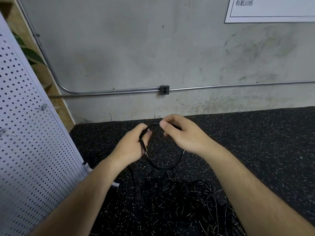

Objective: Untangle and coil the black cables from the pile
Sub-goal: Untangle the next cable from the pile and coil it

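Note:
A thin black cable (pixel 163 166) forms one round loop held up between both hands above the floor. My left hand (pixel 132 147) grips the loop's left side, where its strands bunch together in the curled fingers. My right hand (pixel 183 133) pinches the top of the loop between thumb and fingers. The loop's lower arc hangs below the hands and trails down into the tangled pile of black cables (pixel 187 201) lying on the floor between my forearms.
The floor is black speckled rubber matting (pixel 255 142). A white perforated panel (pixel 30 142) leans at the left. The concrete wall carries a metal conduit with a grey socket box (pixel 164 90). A white poster (pixel 272 9) hangs at the upper right.

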Motion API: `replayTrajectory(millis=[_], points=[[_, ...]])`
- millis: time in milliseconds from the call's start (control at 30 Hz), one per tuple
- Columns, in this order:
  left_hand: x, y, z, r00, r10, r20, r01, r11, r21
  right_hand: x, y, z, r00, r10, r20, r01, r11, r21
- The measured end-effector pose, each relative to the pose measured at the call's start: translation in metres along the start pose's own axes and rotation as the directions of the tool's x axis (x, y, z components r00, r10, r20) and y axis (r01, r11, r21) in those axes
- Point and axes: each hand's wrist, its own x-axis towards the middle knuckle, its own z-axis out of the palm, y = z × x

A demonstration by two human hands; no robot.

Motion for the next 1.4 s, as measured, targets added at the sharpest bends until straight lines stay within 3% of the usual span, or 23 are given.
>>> replayTrajectory(millis=[133, 233, 333, 467, 667, 767, 833, 900, 967, 1067, 1167, 1233, 1300, 1333, 1400], points=[[0.002, -0.005, -0.002, 0.998, -0.031, -0.052, 0.035, 0.995, 0.093, -0.010, -0.002, 0.013, 0.979, 0.106, 0.174, -0.049, 0.951, -0.306], [0.003, -0.002, -0.003, 0.996, -0.083, -0.040, 0.086, 0.993, 0.077, -0.009, 0.000, 0.027, 0.983, 0.084, 0.163, 0.003, 0.883, -0.469], [0.001, 0.000, -0.009, 0.997, -0.073, 0.021, 0.071, 0.995, 0.073, -0.005, 0.006, 0.022, 0.997, -0.043, 0.067, 0.071, 0.870, -0.488], [-0.005, 0.003, -0.013, 0.986, 0.001, 0.168, -0.029, 0.986, 0.162, -0.003, 0.006, 0.006, 0.988, -0.131, -0.081, 0.091, 0.918, -0.386], [-0.010, 0.011, -0.011, 0.927, -0.073, 0.369, 0.061, 0.997, 0.046, 0.005, 0.015, 0.001, 0.969, -0.228, -0.095, 0.162, 0.876, -0.453], [-0.010, 0.014, -0.014, 0.955, -0.013, 0.297, 0.067, 0.983, -0.170, 0.004, 0.019, -0.001, 0.972, -0.213, -0.098, 0.177, 0.940, -0.291], [-0.008, 0.012, -0.014, 0.980, -0.007, 0.199, 0.088, 0.911, -0.402, 0.002, 0.020, 0.001, 0.980, -0.187, -0.073, 0.179, 0.978, -0.110], [-0.007, 0.009, -0.014, 0.988, -0.038, 0.150, 0.110, 0.853, -0.510, 0.001, 0.019, 0.004, 0.987, -0.159, -0.039, 0.157, 0.986, -0.047], [-0.006, 0.008, -0.013, 0.992, -0.065, 0.107, 0.106, 0.889, -0.446, 0.000, 0.015, 0.008, 0.993, -0.114, -0.023, 0.114, 0.993, -0.018], [-0.004, 0.009, -0.012, 0.996, -0.083, -0.032, 0.074, 0.975, -0.211, -0.001, 0.007, 0.010, 0.999, -0.026, -0.022, 0.028, 0.997, 0.072], [-0.004, 0.007, -0.011, 0.973, -0.205, -0.107, 0.174, 0.954, -0.244, 0.001, 0.004, 0.011, 0.995, 0.029, -0.097, -0.013, 0.987, 0.160], [-0.006, 0.006, -0.011, 0.954, -0.289, -0.084, 0.260, 0.931, -0.255, 0.003, 0.003, 0.012, 0.985, 0.086, -0.148, -0.040, 0.956, 0.291], [-0.008, 0.004, -0.009, 0.960, -0.278, -0.045, 0.271, 0.956, -0.116, 0.005, 0.003, 0.015, 0.979, 0.101, -0.177, -0.028, 0.928, 0.370], [-0.010, 0.004, -0.005, 0.964, -0.265, -0.028, 0.263, 0.963, -0.062, 0.005, 0.003, 0.017, 0.979, 0.089, -0.185, -0.013, 0.926, 0.378], [-0.013, 0.006, 0.004, 0.961, -0.275, 0.005, 0.274, 0.956, -0.109, 0.005, 0.003, 0.021, 0.980, 0.047, -0.194, 0.023, 0.939, 0.342]])
